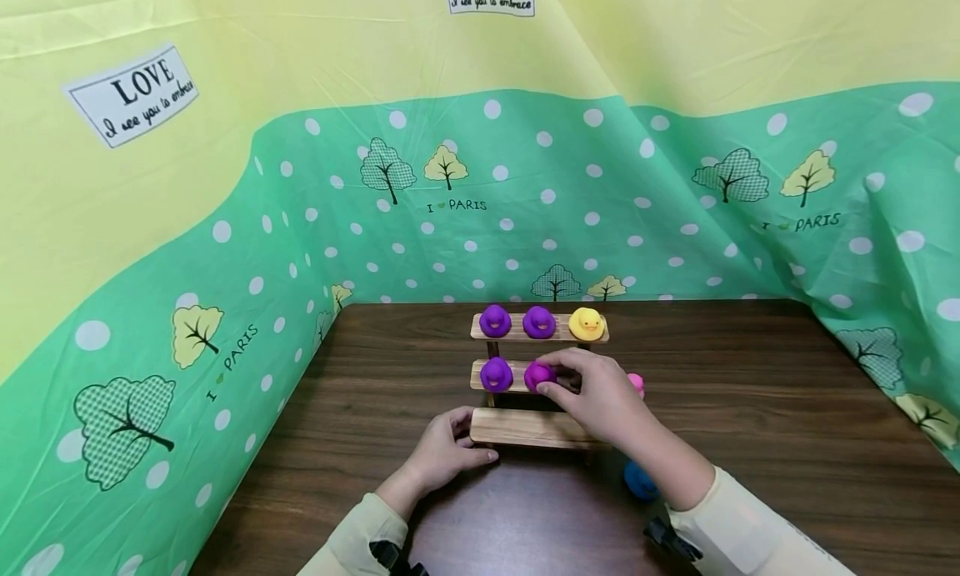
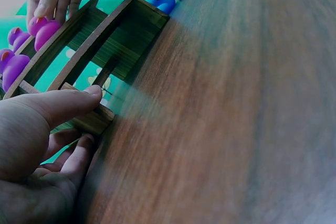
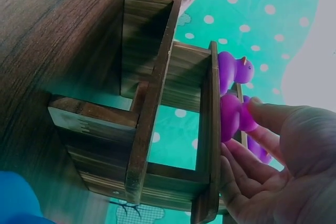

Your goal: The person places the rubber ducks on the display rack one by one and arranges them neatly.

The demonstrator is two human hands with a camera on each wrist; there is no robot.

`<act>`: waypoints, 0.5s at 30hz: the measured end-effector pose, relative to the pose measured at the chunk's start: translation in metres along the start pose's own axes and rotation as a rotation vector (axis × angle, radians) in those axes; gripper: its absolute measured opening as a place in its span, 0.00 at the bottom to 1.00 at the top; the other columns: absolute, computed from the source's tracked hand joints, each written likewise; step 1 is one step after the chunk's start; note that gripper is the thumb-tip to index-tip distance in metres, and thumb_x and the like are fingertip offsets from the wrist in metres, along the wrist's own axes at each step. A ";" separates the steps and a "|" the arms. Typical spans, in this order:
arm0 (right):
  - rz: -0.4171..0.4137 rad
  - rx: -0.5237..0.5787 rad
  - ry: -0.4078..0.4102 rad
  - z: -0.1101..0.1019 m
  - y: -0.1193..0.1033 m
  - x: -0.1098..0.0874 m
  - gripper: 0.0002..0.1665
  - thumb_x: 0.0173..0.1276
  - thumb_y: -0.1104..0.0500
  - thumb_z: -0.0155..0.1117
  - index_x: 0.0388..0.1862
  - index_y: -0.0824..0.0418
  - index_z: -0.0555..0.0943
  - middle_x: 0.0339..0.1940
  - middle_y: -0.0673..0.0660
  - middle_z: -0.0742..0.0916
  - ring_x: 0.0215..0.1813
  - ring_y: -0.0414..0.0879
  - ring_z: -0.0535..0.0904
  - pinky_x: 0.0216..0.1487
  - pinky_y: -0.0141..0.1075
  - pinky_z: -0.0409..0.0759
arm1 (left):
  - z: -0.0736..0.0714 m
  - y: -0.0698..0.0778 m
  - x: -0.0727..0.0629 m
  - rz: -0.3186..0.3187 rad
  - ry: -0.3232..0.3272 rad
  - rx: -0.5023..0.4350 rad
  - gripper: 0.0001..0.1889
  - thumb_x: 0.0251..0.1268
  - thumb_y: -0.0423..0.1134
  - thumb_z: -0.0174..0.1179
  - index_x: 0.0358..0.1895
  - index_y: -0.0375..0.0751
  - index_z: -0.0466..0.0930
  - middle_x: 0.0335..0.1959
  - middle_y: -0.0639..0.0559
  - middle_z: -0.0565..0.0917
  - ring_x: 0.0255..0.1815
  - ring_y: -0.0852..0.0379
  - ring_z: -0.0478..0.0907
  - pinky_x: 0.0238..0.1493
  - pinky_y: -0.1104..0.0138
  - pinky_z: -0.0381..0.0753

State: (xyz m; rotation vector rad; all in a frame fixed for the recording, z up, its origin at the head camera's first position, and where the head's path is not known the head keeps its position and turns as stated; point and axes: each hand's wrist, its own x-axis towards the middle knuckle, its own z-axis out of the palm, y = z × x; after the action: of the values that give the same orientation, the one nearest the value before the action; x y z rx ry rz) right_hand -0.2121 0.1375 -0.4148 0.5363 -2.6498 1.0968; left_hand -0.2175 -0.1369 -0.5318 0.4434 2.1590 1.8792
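A three-step wooden rack point(image 1: 528, 428) stands on the table. My left hand point(image 1: 444, 455) holds the left end of its bottom step, thumb in front and fingers around the side in the left wrist view. On the middle step, my right hand point(image 1: 600, 388) pinches a magenta rubber duck point(image 3: 233, 116) between thumb and fingers. The duck touches the step. Beside it, to the left, sits a purple duck point(image 1: 496, 376). The top step carries two more purple ducks, one at the left end point(image 1: 495, 322) and one mid-step point(image 1: 539, 323), plus a yellow duck point(image 1: 587, 324) on the right.
Right of the rack, a blue duck point(image 1: 640, 481) lies on the dark wooden table point(image 1: 360, 376), partly hidden by my right forearm. Something pink point(image 1: 637, 383) shows behind my right wrist. A green and yellow printed cloth point(image 1: 465, 184) hangs around the table.
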 end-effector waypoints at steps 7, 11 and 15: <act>0.007 0.000 -0.002 -0.001 0.000 0.000 0.16 0.68 0.54 0.79 0.53 0.50 0.88 0.51 0.49 0.89 0.52 0.53 0.86 0.51 0.51 0.88 | 0.000 0.000 0.000 -0.006 0.001 0.003 0.30 0.53 0.24 0.78 0.61 0.29 0.78 0.53 0.42 0.84 0.53 0.49 0.85 0.57 0.65 0.86; 0.013 0.004 -0.004 -0.001 0.000 -0.001 0.17 0.67 0.54 0.79 0.54 0.50 0.88 0.52 0.49 0.89 0.52 0.52 0.86 0.51 0.50 0.89 | 0.000 0.001 0.000 -0.001 -0.001 0.002 0.30 0.53 0.24 0.78 0.61 0.29 0.78 0.53 0.42 0.85 0.53 0.49 0.84 0.57 0.65 0.86; 0.001 0.009 -0.006 -0.001 0.001 -0.001 0.19 0.67 0.54 0.79 0.56 0.51 0.88 0.53 0.49 0.89 0.52 0.51 0.87 0.52 0.49 0.89 | 0.001 0.001 -0.001 0.004 -0.001 0.002 0.29 0.53 0.24 0.78 0.60 0.29 0.78 0.52 0.42 0.85 0.53 0.49 0.85 0.57 0.65 0.87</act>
State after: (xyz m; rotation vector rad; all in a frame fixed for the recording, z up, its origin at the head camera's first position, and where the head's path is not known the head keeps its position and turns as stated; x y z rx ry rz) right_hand -0.2114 0.1392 -0.4153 0.5418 -2.6518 1.1098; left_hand -0.2168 -0.1365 -0.5312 0.4492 2.1615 1.8787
